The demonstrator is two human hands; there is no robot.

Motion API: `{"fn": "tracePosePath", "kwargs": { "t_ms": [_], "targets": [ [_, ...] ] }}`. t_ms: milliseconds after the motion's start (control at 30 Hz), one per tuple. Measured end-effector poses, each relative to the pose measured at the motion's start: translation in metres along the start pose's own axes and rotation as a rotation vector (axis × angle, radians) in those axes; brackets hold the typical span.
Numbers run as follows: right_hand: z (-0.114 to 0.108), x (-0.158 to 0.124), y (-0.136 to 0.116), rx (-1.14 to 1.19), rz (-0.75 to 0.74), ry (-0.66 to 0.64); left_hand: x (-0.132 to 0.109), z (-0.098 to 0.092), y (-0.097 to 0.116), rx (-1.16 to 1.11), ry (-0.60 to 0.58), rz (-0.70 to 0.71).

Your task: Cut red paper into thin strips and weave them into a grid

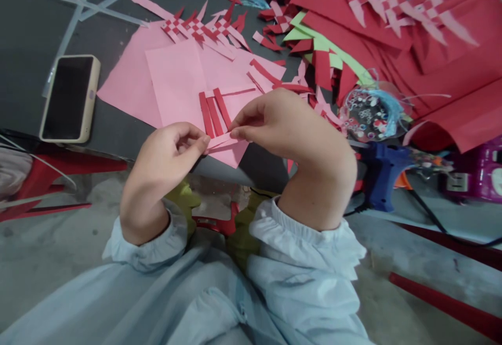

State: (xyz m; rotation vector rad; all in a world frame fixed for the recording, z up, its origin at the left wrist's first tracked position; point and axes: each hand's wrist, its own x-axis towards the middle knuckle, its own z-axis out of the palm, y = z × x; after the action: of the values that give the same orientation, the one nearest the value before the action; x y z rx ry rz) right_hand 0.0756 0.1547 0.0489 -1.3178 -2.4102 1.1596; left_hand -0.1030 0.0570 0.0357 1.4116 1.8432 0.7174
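A pink paper strip [219, 141] stretches between my two hands near the table's front edge. My left hand [172, 149] pinches its left end between thumb and fingers. At the right end, my right hand [259, 120] has thumb and fingertips closed on the strip. Just beyond it, red paper strips [205, 112] stand out side by side, their lower ends meeting the pink strip. Whether they are woven through it or only lie behind it, I cannot tell. Pink paper sheets [176, 78] lie flat under the strips.
A phone [68, 99] lies at the left. Woven red and pink paper fish [198, 27] and scraps are beyond the sheets. Red paper [439, 73], a bag of beads [368, 112], a blue glue gun [382, 175] and a purple device [480, 175] are at the right.
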Motion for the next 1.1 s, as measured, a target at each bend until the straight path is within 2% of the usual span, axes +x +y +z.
{"fn": "tracePosePath", "kwargs": {
  "t_ms": [133,300,500,733,1100],
  "targets": [
    [0.001,0.003,0.001,0.012,0.036,-0.013,0.000,0.000,0.000,-0.035,-0.042,-0.057],
    [0.001,0.003,-0.002,0.053,0.053,-0.035,0.001,-0.001,-0.001,0.013,-0.028,-0.049],
    [0.004,0.003,-0.001,0.062,0.018,0.007,0.000,0.000,-0.004,0.083,-0.009,-0.061],
    [0.006,0.005,-0.004,0.021,0.089,0.023,0.001,0.003,-0.002,0.113,0.014,-0.083],
    [0.012,0.011,-0.005,-0.009,0.078,0.075,0.001,0.006,-0.005,0.110,0.130,-0.028]
  ]
}}
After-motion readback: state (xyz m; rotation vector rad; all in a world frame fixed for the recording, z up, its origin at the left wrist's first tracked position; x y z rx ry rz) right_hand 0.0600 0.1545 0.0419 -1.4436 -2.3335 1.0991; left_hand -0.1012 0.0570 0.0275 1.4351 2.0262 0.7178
